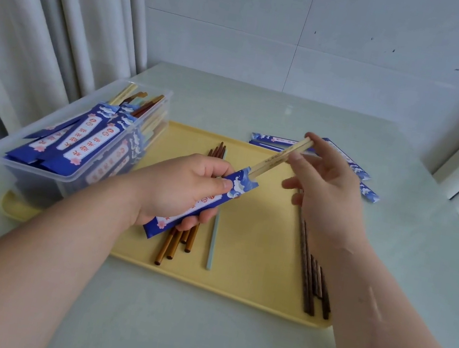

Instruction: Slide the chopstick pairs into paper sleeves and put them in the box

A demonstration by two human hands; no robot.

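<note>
Chopsticks [273, 162]: right hand [329, 191] (sleeve [243, 183]: left hand [186, 184])

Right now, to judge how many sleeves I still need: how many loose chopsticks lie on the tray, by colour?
Reddish-brown chopsticks: 4
Light blue chopstick: 1
Dark brown chopsticks: about 4, partly hidden by the right forearm
Total: about 9
Pale pair in the right hand: not counted.

The left hand [186, 187] is gripping a blue paper sleeve [201, 205] while the right hand [327, 188] is pinching pale chopsticks [281, 158] partly inside it.
</note>
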